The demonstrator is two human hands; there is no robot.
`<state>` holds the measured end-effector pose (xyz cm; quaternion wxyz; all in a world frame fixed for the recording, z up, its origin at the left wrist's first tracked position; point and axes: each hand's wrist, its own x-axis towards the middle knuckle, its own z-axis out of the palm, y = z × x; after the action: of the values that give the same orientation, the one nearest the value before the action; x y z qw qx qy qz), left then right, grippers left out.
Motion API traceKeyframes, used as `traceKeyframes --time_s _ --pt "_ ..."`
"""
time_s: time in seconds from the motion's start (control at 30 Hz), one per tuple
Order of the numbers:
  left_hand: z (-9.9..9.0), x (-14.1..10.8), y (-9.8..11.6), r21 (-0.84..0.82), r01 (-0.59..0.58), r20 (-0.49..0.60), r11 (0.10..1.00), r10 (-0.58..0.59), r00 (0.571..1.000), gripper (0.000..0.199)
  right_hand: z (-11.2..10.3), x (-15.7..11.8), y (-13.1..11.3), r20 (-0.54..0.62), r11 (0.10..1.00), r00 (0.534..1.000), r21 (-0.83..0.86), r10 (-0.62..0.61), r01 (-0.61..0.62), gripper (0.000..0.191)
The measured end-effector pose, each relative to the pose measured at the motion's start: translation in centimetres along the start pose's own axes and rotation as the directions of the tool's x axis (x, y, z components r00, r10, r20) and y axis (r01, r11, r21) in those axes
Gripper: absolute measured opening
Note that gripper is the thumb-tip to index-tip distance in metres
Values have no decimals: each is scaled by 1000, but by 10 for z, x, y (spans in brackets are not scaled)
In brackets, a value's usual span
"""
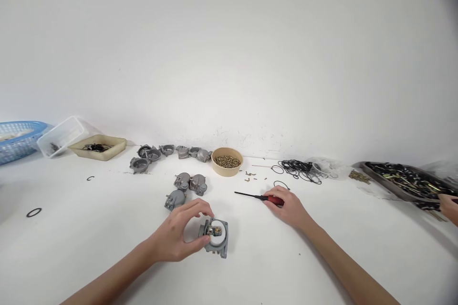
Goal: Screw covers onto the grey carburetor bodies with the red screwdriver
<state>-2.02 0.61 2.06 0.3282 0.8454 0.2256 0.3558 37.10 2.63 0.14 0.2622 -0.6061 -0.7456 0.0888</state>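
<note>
My left hand (179, 231) grips the left side of a grey metal part (222, 238), thumb and fingers on its edges. Its round white inside with small brass pieces faces up. To the right, my right hand (288, 207) is closed round the red handle of a screwdriver (255, 196), whose dark shaft points left over the white table. Just beyond my left hand sit several grey metal bodies (175, 198). Behind them stands a round tan bowl (227, 170) of small brass screws, with a few loose screws (249, 174) beside it.
Grey metal cups (140, 165) line the wall at left, near a yellowish tray (107, 153), a clear box (60, 138) and a blue basket (17, 152). Black rings (298, 169) lie at right. A dark tray (393, 191) of parts is at far right, beside another person's hand (450, 207).
</note>
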Motion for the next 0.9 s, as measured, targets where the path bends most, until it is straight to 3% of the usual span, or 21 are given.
traceKeyframes --time_s 0.13,0.23,0.3,0.37,0.43,0.53,0.6,0.7,0.77,0.9 --pt "19 -4 -9 -30 -34 11 999 34 999 72 -1 -3 7 -99 976 985 -181 -139 120 27" --pt "36 0 -17 -25 -49 13 998 50 999 57 1 3 -1 -185 921 936 -313 -301 234 29" --pt "43 9 -23 -7 -96 14 995 96 995 48 3 16 -20 -175 906 914 -293 -365 305 26" --pt "46 20 -28 25 -160 12 987 160 987 47 5 36 -52 -110 900 908 -227 -405 374 28" --pt "48 32 -33 34 -190 1 981 190 982 45 7 62 -90 13 863 873 -144 -487 484 34" --pt "47 41 -37 -32 -120 -20 992 120 993 47 14 101 -141 211 815 803 -43 -558 578 44" --pt "45 40 -39 -82 -59 3 995 59 998 50 21 121 -162 327 796 749 13 -576 605 57" --pt "40 36 -41 -144 -29 94 989 43 995 66 33 137 -173 468 765 667 30 -579 643 72" --pt "36 34 -43 -180 -4 133 984 29 991 74 41 139 -173 502 734 624 32 -599 678 84" --pt "32 35 -48 -208 120 150 971 -89 985 77 52 130 -168 511 708 623 -40 -592 705 92"
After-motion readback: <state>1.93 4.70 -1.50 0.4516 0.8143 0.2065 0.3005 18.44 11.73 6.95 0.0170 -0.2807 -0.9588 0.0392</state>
